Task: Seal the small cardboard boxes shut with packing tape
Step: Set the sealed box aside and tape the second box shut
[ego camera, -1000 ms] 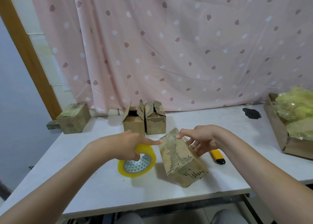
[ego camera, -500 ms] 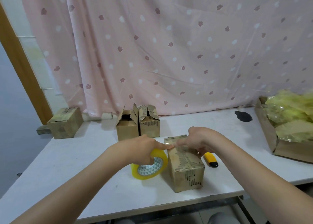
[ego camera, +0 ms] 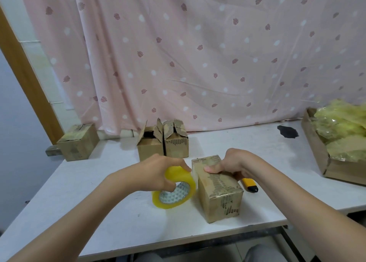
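Two open boxes behind | left hand grips tape roll | right hand holds box

Head view: looks forward and down from close above the white table, facing the pink curtain.

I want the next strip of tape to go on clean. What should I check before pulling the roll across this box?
1. Box flat on the table: ok.
2. Top flaps closed: ok.
3. Right hand holds the box, thumb pressing on top: ok.
4. Left hand grips the tape roll: ok.
5. Tape end stuck to the box: cannot tell.
6. Cutter near the right hand: ok.
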`<state>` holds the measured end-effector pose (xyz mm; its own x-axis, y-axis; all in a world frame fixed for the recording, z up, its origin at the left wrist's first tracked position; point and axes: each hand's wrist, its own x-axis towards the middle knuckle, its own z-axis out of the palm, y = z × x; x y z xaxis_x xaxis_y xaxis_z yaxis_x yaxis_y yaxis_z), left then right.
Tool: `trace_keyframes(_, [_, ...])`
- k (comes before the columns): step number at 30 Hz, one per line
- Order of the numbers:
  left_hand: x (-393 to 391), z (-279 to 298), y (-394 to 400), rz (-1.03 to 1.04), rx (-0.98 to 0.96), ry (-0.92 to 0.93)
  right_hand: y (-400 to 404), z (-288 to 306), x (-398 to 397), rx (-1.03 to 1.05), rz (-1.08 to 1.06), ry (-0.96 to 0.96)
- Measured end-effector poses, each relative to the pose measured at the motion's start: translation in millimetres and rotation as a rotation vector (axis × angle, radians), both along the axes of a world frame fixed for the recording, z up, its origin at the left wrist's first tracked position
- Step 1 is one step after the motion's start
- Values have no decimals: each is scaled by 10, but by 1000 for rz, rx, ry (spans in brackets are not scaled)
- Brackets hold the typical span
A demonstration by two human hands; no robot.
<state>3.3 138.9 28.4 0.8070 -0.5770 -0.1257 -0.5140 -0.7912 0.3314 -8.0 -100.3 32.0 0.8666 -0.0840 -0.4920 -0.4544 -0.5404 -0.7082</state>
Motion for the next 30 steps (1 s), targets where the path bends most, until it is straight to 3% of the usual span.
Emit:
trace_keyframes(4, [10, 44, 65, -45, 160, -33, 2, 11, 7, -17, 10, -1])
trace_keyframes(9, [4, -15, 10, -66, 211, -62, 42, 30, 20, -103, 54, -13])
trace_keyframes(13, [-19, -36, -93, -97, 241, -114, 200, 136, -27, -545, 162, -116])
trace_keyframes(15, [-30, -52, -131, -112, 243, -134, 288, 200, -56, -600, 227, -135])
trace_keyframes(20, [-29, -81, -111, -102, 214, -148, 417, 279, -102, -577, 320, -12])
trace_keyframes(24, [-41, -53, -75, -97, 191, -136, 540, 184, -48, -652, 319, -52])
trace_keyframes(26, [-55, -8, -18, -71, 147, -126, 495, 198, -26, -576, 280, -63])
trace_keyframes(30, [-76, 60, 155, 16, -48, -75, 270, 187, 18, -232, 113, -81])
